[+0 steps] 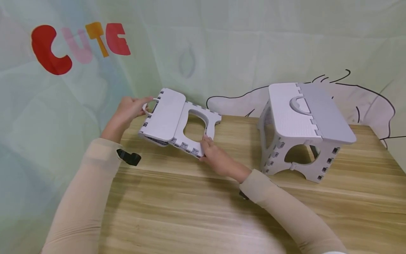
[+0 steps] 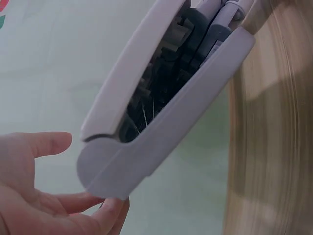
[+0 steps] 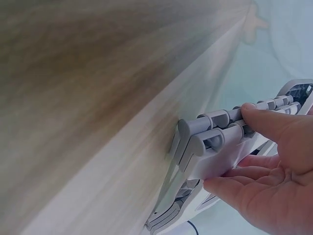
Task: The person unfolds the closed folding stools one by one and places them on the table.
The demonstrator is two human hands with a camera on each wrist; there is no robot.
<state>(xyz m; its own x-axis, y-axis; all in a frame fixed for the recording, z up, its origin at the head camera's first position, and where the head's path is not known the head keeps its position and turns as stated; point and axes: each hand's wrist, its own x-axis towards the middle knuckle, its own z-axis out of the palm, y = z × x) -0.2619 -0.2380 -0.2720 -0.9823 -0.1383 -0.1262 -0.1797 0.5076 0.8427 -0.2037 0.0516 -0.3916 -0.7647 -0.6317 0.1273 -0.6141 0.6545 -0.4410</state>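
Observation:
A folded white plastic step stool (image 1: 165, 113) is held tilted above the wooden table, its seat panel to the left and its leg frame to the right. My left hand (image 1: 134, 107) holds it at the handle loop on the left edge. In the left wrist view that hand's fingers (image 2: 110, 213) reach behind the stool's edge, with the thumb apart from it. My right hand (image 1: 219, 158) grips the near right corner of the leg frame. Up close, its thumb (image 3: 264, 120) lies over the notched edge and the fingers are underneath.
A second folding stool (image 1: 293, 116), white and grey, stands unfolded on the right of the wooden table (image 1: 177, 208). Behind and to the left hangs a pale printed cloth (image 1: 228, 53) with coloured letters; it borders the table.

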